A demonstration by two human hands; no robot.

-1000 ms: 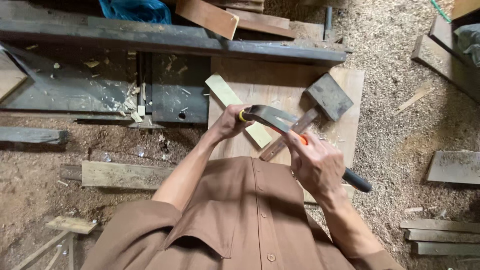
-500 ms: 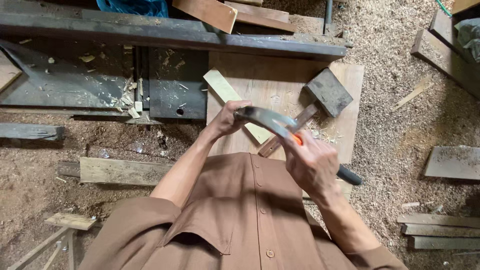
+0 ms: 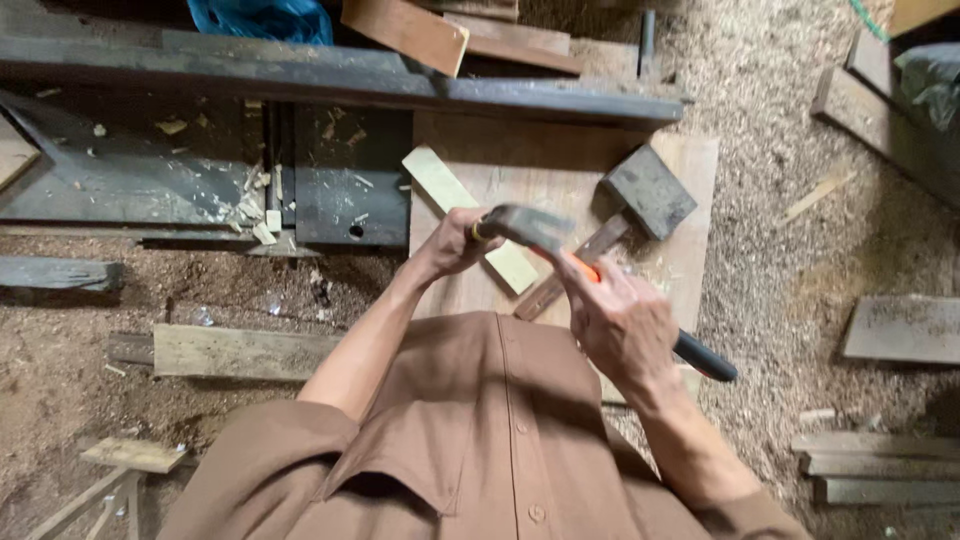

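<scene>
Both hands [image 3: 625,320] raised hammer [image 3: 525,228] slightly higher.

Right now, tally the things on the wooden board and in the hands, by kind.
Claw hammers: 1, hammer gripped by the right hand, left hand at its head
Wooden mallets: 1, mallet
Pale wood strips: 1, strip
Total: 3

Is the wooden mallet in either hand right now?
No, the wooden mallet lies on the board; the right hand grips a hammer.
</scene>
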